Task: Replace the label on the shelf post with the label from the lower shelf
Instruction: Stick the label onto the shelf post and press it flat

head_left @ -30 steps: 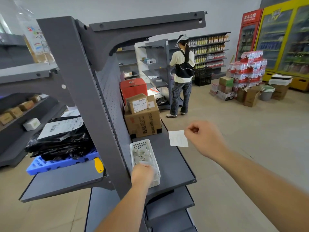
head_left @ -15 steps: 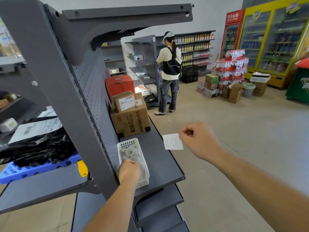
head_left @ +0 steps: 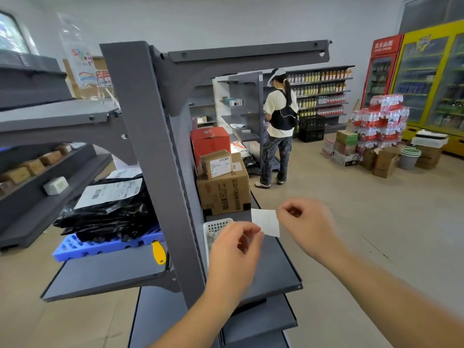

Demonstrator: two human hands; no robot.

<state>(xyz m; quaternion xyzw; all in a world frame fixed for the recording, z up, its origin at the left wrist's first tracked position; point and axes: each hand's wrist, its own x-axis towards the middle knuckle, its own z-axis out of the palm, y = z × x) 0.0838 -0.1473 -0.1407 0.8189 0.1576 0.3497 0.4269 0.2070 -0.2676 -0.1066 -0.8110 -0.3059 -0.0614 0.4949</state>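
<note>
label (head_left: 266,222) pinched at both short ends, long axis across | left hand (head_left: 234,249) and right hand (head_left: 305,223) both closed on it | shelf post (head_left: 155,156) up-left, nearer left hand

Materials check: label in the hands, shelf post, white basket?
Label: thin white paper or sticker stock, matte, flexes between the left hand and right hand. Shelf post: likely steel, matte grey painted, bolted brackets. Basket: looks like moulded white plastic, grid-perforated wall.
</note>
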